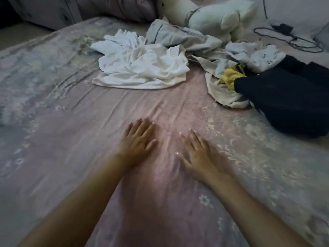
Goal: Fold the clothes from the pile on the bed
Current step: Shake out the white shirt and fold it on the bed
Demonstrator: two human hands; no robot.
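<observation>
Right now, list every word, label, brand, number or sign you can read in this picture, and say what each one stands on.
None can be read.
white garment: crumpled, no print or tag showing.
pale garment with small dark marks: the marks are too small and blurred to tell if they are letters.
dark garment, yellow cloth: no lettering visible.
bedsheet: floral pattern only.
left hand and right hand lie flat on the sheet, holding nothing.

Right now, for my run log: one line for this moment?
both hands: left, right flat on pink floral bedsheet | crumpled white garment unfolded
</observation>
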